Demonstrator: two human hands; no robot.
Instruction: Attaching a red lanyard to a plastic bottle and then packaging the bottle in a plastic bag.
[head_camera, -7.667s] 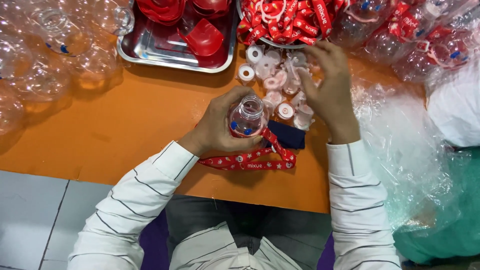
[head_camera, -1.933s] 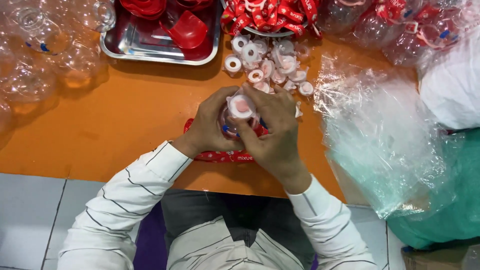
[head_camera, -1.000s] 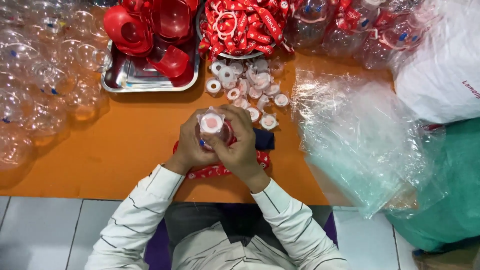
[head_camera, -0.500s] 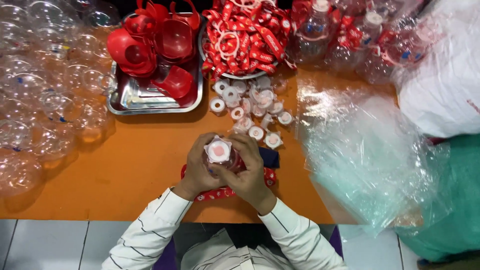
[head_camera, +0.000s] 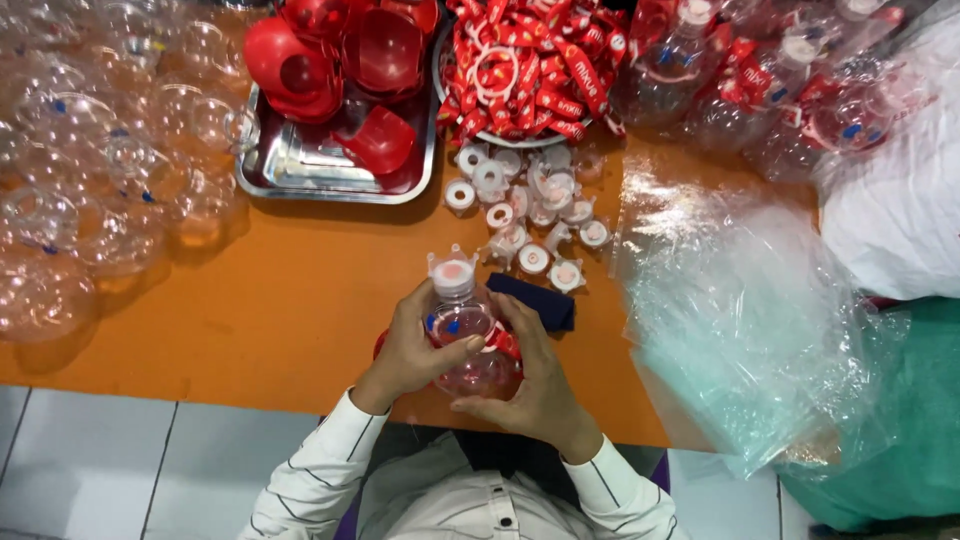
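Both hands (head_camera: 470, 365) cover the clear bottle's (head_camera: 462, 330) lower half.

steel tray (head_camera: 300, 168), red straps (head_camera: 530, 75), plastic bags (head_camera: 740, 310)

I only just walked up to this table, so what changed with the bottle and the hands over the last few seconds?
The right hand left the pile of white caps and joined the left hand on the clear bottle, which now carries a white cap with a red centre. Both hands have shifted down to its round body. The metal tray, the clear globes and the orange table look unchanged.
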